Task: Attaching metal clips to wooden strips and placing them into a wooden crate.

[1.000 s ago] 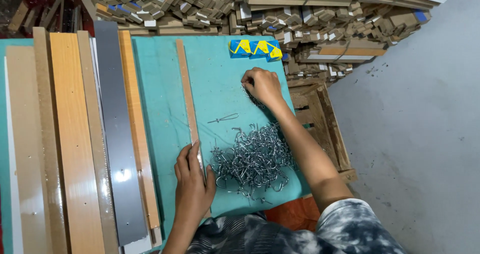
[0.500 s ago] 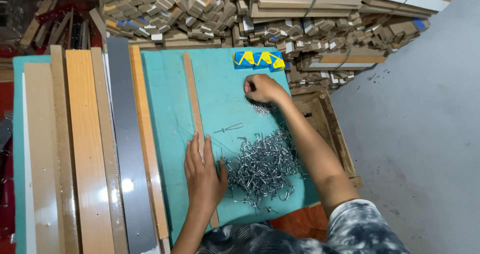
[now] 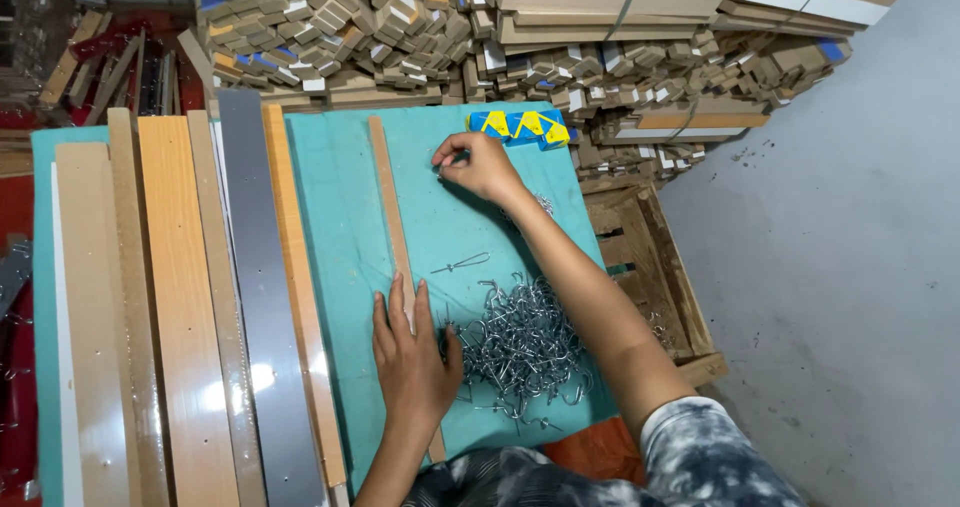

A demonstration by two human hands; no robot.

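While the left hand point(image 3: 412, 352) lies flat and open on the thin wooden strip point(image 3: 392, 217), near the hook pile point(image 3: 522, 342), the right hand point(image 3: 480, 165) pinches something tiny farther up the green mat point(image 3: 340, 217).

A woodworking workshop: stacked wooden offcuts point(image 3: 400, 37), long boards point(image 3: 180, 307), a teal worktable point(image 3: 340, 197), metal hooks point(image 3: 525, 342).

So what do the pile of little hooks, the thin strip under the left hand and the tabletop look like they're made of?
The pile of hooks looks like bent steel wire: silvery, thin, glinting. The thin strip, pressed flat by the left hand, seems to be bare wood or fibreboard: matt tan, no visible grain. The tabletop is teal and matt, perhaps a cutting mat or painted board; I can't tell which.
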